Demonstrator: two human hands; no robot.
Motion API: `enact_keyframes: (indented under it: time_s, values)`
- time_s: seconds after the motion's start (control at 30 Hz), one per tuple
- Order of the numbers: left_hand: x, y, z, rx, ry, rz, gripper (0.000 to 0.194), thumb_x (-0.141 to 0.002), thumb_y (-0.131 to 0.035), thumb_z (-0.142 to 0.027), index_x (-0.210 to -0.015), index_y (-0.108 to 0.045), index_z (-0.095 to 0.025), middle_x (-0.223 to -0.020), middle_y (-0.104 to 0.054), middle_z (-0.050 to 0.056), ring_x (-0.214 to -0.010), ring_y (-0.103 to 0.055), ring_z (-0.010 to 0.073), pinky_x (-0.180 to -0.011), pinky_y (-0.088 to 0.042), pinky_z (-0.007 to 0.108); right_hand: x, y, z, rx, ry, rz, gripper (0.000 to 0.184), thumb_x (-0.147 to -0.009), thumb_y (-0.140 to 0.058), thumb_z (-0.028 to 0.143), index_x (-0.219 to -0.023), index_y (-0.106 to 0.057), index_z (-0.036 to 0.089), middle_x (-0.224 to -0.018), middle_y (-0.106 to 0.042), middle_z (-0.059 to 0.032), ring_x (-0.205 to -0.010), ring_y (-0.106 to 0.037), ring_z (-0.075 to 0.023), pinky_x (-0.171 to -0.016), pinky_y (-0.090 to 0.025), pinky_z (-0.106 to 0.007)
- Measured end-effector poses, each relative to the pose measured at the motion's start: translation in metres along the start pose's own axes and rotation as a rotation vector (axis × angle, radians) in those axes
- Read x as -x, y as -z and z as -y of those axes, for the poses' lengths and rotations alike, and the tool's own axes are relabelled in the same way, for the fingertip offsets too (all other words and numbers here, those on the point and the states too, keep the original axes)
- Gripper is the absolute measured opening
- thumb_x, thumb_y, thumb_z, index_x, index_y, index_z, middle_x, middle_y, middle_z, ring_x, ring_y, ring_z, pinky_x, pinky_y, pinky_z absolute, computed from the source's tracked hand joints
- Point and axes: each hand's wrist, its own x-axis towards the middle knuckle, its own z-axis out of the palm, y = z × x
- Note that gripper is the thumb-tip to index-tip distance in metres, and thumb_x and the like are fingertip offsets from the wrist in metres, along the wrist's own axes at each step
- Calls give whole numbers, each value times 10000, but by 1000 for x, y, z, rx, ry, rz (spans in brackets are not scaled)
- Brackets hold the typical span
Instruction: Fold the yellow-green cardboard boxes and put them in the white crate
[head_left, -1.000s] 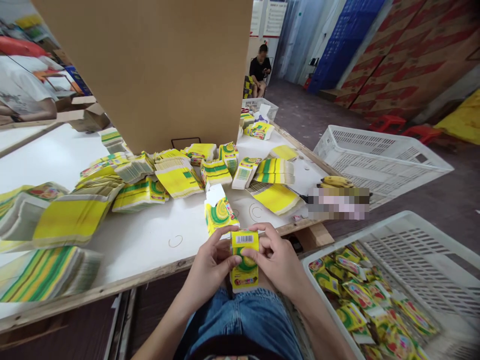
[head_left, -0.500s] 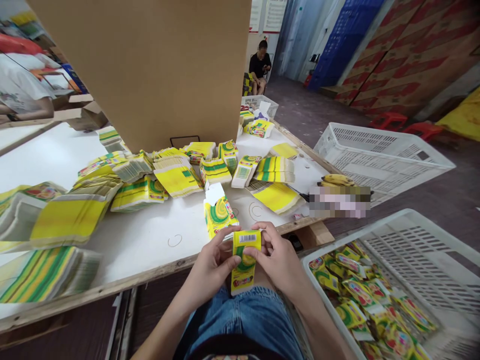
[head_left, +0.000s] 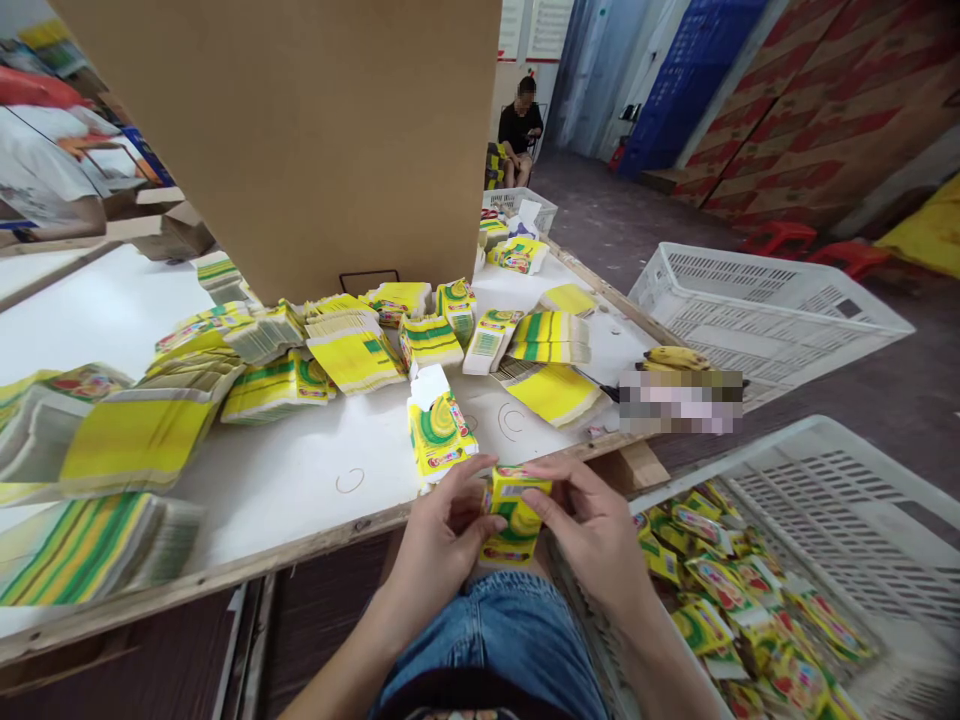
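Note:
Above my lap, a small yellow and green carton (head_left: pixel 516 520) is held between both hands. My left hand (head_left: pixel 448 520) grips its left side with thumb and fingers. On the right side, my right hand (head_left: pixel 592 515) pinches it, the thumb lying across its printed front. The carton looks opened out into a box shape; its inside is hidden. Just beyond my fingers, a similar stack of cartons (head_left: pixel 439 430) with a white flap lies at the table edge. To my right, a white plastic crate (head_left: pixel 885 590) holds many yellow and green packets (head_left: pixel 739 590).
Stacks of flat yellow cartons (head_left: pixel 352 355) cover much of the white table (head_left: pixel 300 500). A large cardboard box (head_left: pixel 315 140) stands behind them. Bananas (head_left: pixel 675 360) lie at the right edge, beside another white crate (head_left: pixel 772 310). A person (head_left: pixel 519 125) sits in the background.
The carton has gone from a flat look to an opened box shape. Both hands have shifted slightly right with it, and it now tilts a little.

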Motion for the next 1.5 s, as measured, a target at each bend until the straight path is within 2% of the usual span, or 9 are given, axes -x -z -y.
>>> enact_keyframes:
  time_s: [0.13,0.2,0.3,0.47,0.57,0.77,1.0,1.2,1.5]
  values:
    - [-9,17,10,-490,-187,-180,543,-813,-668,-248,-1335,-522,-266,-1410,-543,101,-1373,-409,299,-1161,-250,512,3,51,7,542,155,-451,222,-836,-643,383,-960,-692,206,-967,-636,-117,-976,-562,-292,-914,-416,-477]
    - [-14,25,18,-662,-220,-202,632,-794,-680,-223,-1387,-461,-244,-1464,-483,119,-1423,-319,311,-1182,-114,569,3,66,4,699,165,-539,334,-810,-659,440,-1019,-686,182,-1007,-630,-141,-1028,-534,-321,-950,-372,-510]
    - [-17,27,26,-749,-222,-119,680,-810,-658,-202,-1432,-386,-241,-1456,-490,132,-1401,-366,302,-1177,-43,597,-2,50,-12,566,76,-376,351,-826,-627,460,-1033,-674,181,-1036,-649,-133,-962,-559,-285,-856,-437,-441]
    - [-14,22,24,-699,-218,-46,660,-815,-658,-210,-1423,-408,-268,-1434,-521,107,-1374,-416,272,-1192,-31,569,-28,-31,-47,140,-200,-69,418,-835,-609,466,-1089,-678,142,-942,-703,-100,-680,-558,-183,-698,-483,-345]
    - [-10,25,20,-632,-205,-52,593,-821,-653,-212,-1382,-472,-267,-1407,-553,87,-1370,-424,265,-1203,-45,542,-42,-58,-53,-74,-241,-9,415,-795,-661,430,-1069,-688,119,-851,-707,-77,-649,-562,-167,-653,-489,-314]
    - [-13,25,10,-62,-257,-401,532,-866,-630,-306,-1370,-472,-241,-1480,-463,98,-1401,-371,252,-1172,-274,419,-37,-53,-33,-508,-314,-125,358,-702,-780,369,-981,-689,163,-853,-718,-49,-762,-625,-163,-745,-513,-300]
    - [-17,18,11,589,40,11,514,-744,-721,-516,-1136,-678,-187,-1214,-685,128,-1183,-598,322,-1000,-485,435,-12,-55,-12,-796,-475,40,306,-647,-842,353,-891,-735,203,-829,-742,-32,-829,-670,-173,-823,-518,-307]
    - [-14,17,8,638,48,8,430,-743,-755,-429,-1082,-699,-170,-1103,-729,121,-1059,-669,292,-901,-542,382,-6,-51,-7,-687,-424,65,329,-666,-830,391,-916,-741,196,-885,-751,-52,-867,-669,-197,-839,-521,-329]
    - [-18,11,12,396,30,-226,361,-784,-725,-345,-1061,-588,-158,-937,-743,68,-899,-702,229,-776,-558,329,4,-58,-5,-428,-344,20,289,-776,-718,444,-783,-638,167,-726,-682,-38,-661,-618,-182,-654,-530,-317]
